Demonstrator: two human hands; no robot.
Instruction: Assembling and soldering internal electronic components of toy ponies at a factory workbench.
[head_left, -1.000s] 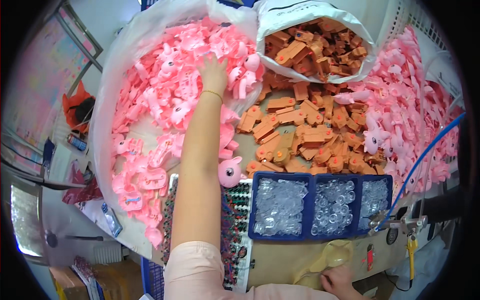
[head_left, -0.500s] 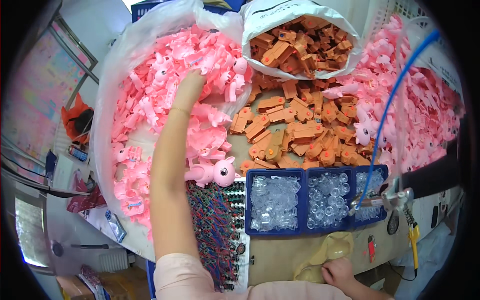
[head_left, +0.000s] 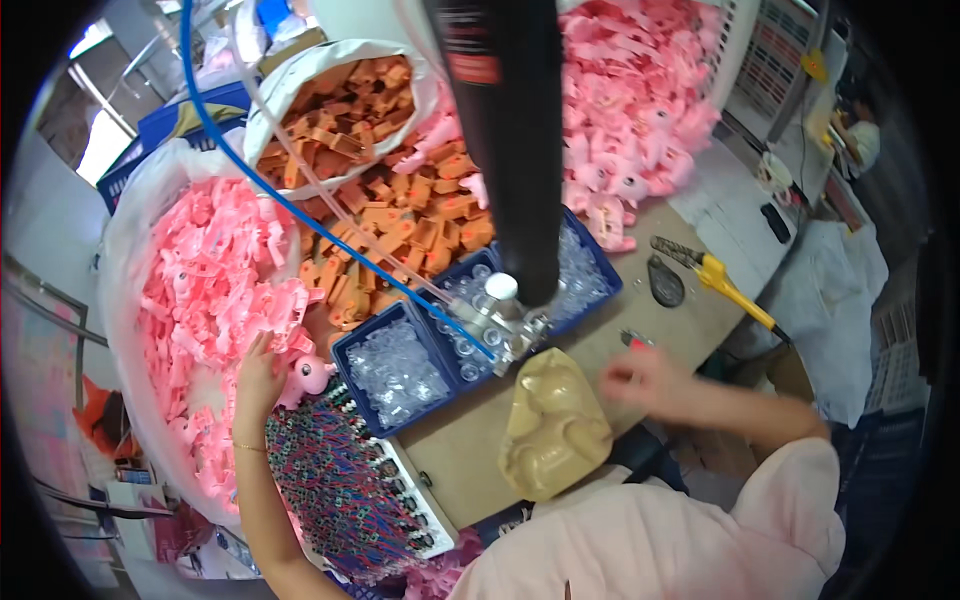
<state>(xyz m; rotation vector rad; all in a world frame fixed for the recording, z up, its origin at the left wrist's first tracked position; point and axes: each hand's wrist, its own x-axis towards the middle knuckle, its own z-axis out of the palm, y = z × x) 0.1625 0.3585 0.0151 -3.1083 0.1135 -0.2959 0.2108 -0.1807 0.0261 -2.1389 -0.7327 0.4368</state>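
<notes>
My left hand [head_left: 260, 372] is at the near edge of the heap of pink plastic parts. Its fingers close at the rim of a pink toy shell [head_left: 284, 306]; the thumb side is partly hidden. Beside it lies a pink animal figure [head_left: 310, 374] with a big dark eye. My right hand [head_left: 640, 382], smeared by motion, hovers over the bench to the right of a tan moulded holder [head_left: 552, 425]; its grip cannot be made out. A small red-tipped object [head_left: 634, 340] lies just beyond these fingers.
Blue trays [head_left: 385, 432] hold clear plastic pieces. Wired circuit boards [head_left: 325, 480] lie at left front. Orange motor boxes [head_left: 395, 225] and a filled sack [head_left: 265, 150] stand behind. A black arm [head_left: 510, 130] with a blue hose [head_left: 290, 205] crosses the middle. A yellow-handled soldering iron [head_left: 740, 295] rests right.
The view has swung to the right. My left hand has come back from deep in the pink heap to its near edge. My right hand has left the tan holder and moved right.
</notes>
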